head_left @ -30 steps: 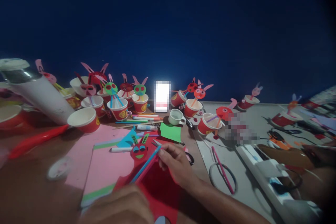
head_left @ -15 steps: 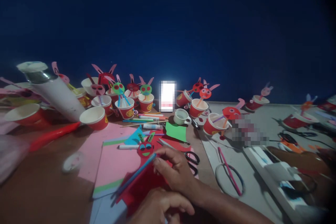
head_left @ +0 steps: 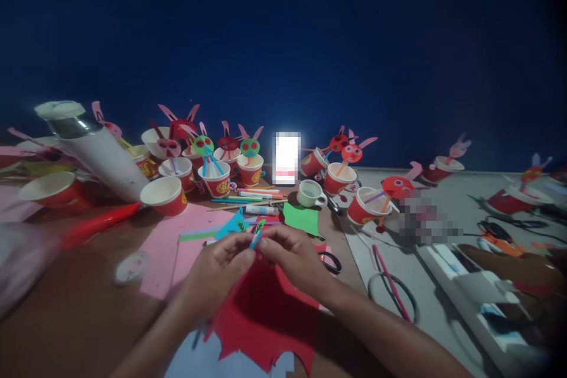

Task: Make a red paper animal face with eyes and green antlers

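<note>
My left hand [head_left: 221, 266] and my right hand [head_left: 295, 257] meet over the paper, fingers pinched together. Between their fingertips shows a short piece of a blue straw [head_left: 256, 240]; its remaining length is hidden by the hands. Just behind the fingertips, green leaf-shaped ears [head_left: 260, 227] of a paper cut-out stick up, while its red face is covered. Beneath the hands lies a sheet of red paper [head_left: 266, 313] with a jagged cut edge. Scissors with black handles [head_left: 331, 262] rest beside my right wrist, partly hidden.
Red paper cups [head_left: 163, 196] with paper rabbit-like heads on straws line the back. A white bottle [head_left: 104, 150] leans at left. A white cup [head_left: 310, 194], markers [head_left: 261, 194] and green paper [head_left: 301, 218] lie ahead. A power strip [head_left: 469, 295] sits at right.
My left hand has come up from the lower edge to meet my right hand at the blue straw. The straw, earlier slanting down to the left, is now mostly hidden.
</note>
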Demonstrator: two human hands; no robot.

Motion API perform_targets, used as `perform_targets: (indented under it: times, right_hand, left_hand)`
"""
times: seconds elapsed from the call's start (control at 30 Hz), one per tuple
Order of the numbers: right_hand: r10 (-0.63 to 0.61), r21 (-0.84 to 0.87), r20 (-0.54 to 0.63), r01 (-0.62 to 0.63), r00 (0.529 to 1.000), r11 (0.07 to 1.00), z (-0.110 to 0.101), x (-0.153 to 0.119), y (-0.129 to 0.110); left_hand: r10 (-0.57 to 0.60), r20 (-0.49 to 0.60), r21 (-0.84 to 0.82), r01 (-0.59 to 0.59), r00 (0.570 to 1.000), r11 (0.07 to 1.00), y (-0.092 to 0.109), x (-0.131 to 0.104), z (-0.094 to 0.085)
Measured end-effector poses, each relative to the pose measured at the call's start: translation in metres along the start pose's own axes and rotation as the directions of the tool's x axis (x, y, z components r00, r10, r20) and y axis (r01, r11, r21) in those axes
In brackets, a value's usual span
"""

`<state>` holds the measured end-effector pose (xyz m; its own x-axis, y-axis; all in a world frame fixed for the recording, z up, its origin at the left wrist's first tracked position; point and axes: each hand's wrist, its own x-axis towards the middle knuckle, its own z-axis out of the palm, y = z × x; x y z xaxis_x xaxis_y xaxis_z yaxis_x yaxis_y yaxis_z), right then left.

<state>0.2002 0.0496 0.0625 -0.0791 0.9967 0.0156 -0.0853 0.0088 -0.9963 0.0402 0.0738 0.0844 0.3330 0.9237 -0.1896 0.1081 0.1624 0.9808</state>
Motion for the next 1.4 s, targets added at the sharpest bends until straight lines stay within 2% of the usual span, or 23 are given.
perform_targets:
  times: [0.13,0.27,0.33,0.4,0.5,0.57,0.77,0.97,1.4]
  right_hand:
    - [-0.064,-0.038,0.050,0.066,0.997,0.997,0.013,0.007,0.002]
    - [-0.027,-0.051,0.006,0.027,1.000,0.998,0.003,0.015,0.010]
    - [0.051,-0.182,0.019,-0.047,0.999,0.982,-0.008,0.018,0.018]
    - [0.131,-0.380,0.058,-0.099,0.990,0.920,-0.020,0.019,0.025]
    - [0.170,-0.629,0.080,-0.083,0.982,0.773,-0.031,0.016,0.033]
    - [0.199,-0.683,0.091,-0.085,0.976,0.726,-0.034,0.014,0.035]
    - [0.265,-0.665,0.116,-0.124,0.957,0.737,-0.032,0.016,0.046]
    - [0.285,-0.652,0.110,-0.147,0.952,0.744,-0.029,0.020,0.055]
    - [0.195,-0.720,0.004,-0.133,0.981,0.681,-0.017,0.023,0.055]
  left_hand:
    - [-0.009,0.064,-0.074,0.014,0.998,0.997,-0.016,0.008,0.002]
    - [-0.045,0.090,-0.156,0.059,0.995,0.986,-0.024,0.009,-0.011]
    - [-0.069,0.056,-0.235,0.080,0.996,0.969,-0.025,0.008,-0.017]
    - [-0.089,0.004,-0.320,0.086,0.996,0.944,-0.026,0.008,-0.021]
    - [-0.117,-0.083,-0.403,0.074,0.990,0.912,-0.028,0.007,-0.024]
    - [-0.133,-0.119,-0.434,0.069,0.984,0.898,-0.030,0.007,-0.025]
    - [-0.139,-0.158,-0.488,0.045,0.978,0.872,-0.033,0.008,-0.025]
    - [-0.128,-0.147,-0.513,0.035,0.981,0.858,-0.033,0.006,-0.022]
    - [-0.148,-0.181,-0.520,0.033,0.972,0.854,-0.037,0.008,-0.017]
